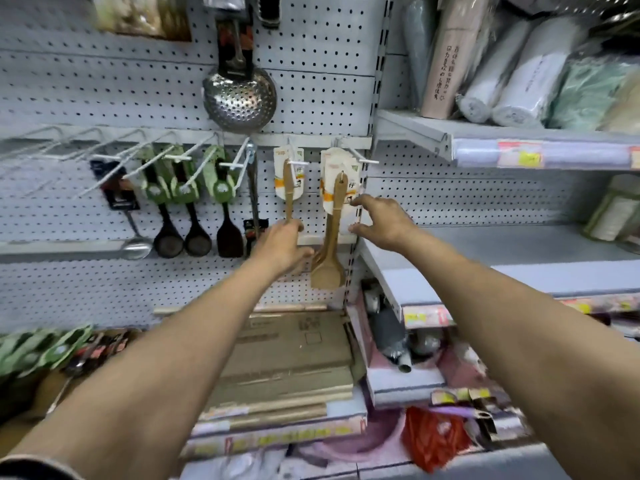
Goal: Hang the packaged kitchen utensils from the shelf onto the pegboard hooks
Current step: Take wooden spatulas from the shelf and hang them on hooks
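Two bare arms reach up to a grey pegboard (311,98) hung with packaged utensils. The left hand (282,245) has its fingers curled round the lower handle of a wooden spatula (288,199) that hangs on its white card from a hook (297,162); the blade end is hidden behind the hand. Just to the right, a second hook (367,161) carries a bunch of carded wooden spatulas (332,237), at least two by the overlapping blades, though the exact count cannot be told. The right hand (381,220) is spread beside that bunch, thumb and forefinger apart, fingertips touching the edge of the white card and closed on nothing. To the left hang three black spoons and turners on green cards (187,181), one steel ladle on a black card (119,192) and, above them, one steel perforated skimmer (239,98). Several bare white hooks (69,143) jut out at far left. On the lower shelf lie more green-carded utensils (41,348) in a heap, beside flat cardboard boxes (287,358). The upper right shelf (433,133) holds rolled mats.
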